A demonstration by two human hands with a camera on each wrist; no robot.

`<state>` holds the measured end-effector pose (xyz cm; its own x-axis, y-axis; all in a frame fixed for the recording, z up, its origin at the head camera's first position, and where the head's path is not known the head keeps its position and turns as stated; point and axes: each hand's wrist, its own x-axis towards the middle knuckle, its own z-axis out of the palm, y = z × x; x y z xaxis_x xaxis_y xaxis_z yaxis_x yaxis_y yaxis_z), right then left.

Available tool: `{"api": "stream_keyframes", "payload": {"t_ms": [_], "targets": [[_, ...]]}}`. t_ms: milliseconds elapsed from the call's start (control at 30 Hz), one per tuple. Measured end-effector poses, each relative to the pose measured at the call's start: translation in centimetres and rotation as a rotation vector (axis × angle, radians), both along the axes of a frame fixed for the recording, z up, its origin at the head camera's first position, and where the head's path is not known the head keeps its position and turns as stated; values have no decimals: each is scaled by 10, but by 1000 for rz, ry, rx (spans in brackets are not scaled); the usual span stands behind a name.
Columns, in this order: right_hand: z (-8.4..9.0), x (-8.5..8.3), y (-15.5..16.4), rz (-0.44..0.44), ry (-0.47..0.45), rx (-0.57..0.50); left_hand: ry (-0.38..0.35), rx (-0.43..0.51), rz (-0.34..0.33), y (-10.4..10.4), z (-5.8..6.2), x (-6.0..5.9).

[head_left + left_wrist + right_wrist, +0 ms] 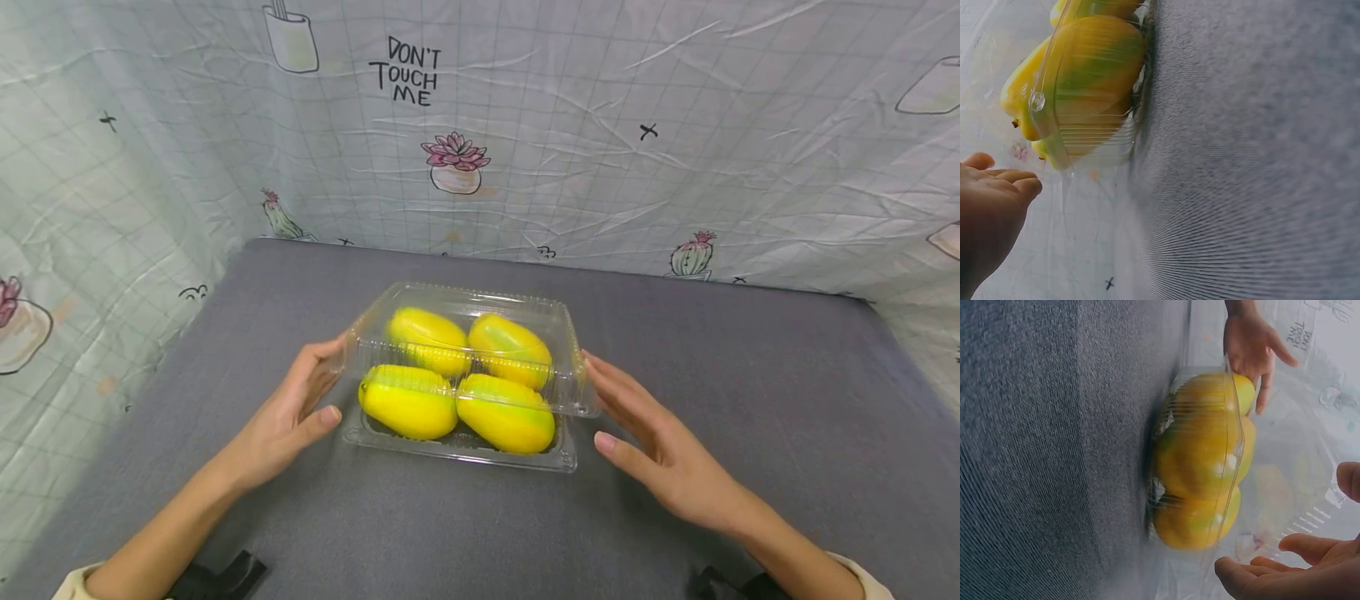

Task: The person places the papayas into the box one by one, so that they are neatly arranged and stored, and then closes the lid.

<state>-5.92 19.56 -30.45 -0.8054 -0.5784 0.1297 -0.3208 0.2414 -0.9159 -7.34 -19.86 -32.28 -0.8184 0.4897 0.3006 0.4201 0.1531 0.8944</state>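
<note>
My left hand (288,412) and right hand (652,442), both spread, flank the clamshell box (465,375) of mangoes (408,402) on the worktop (750,375).

Staged recording booth: grey-clothed table (750,375), cactus-print backdrop sheet (600,125)

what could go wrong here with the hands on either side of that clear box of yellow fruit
The lid of the clear clamshell box looks partly raised at the front, resting over four yellow-green fruits. Pressing it down unevenly may leave one side unlatched. The fruits stand taller than the shallow tray, so the lid could squash or shift them. The left hand and right hand flank thin plastic, which may buckle or slide on the grey cloth.
</note>
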Motion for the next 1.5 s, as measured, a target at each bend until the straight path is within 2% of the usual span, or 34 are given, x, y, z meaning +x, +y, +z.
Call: {"api": "stream_keyframes", "payload": {"t_ms": [533, 833, 1167, 1500], "targets": [[-7, 5, -4, 2, 4, 20, -33, -34, 13, -2, -6, 6], [-11, 6, -6, -13, 10, 18, -17, 0, -22, -1, -7, 6], [-17, 9, -7, -24, 26, 23, -82, -24, -2, -3, -12, 9], [-21, 11, -9, -31, 19, 24, -112, -20, -18, -1, -12, 11]]}}
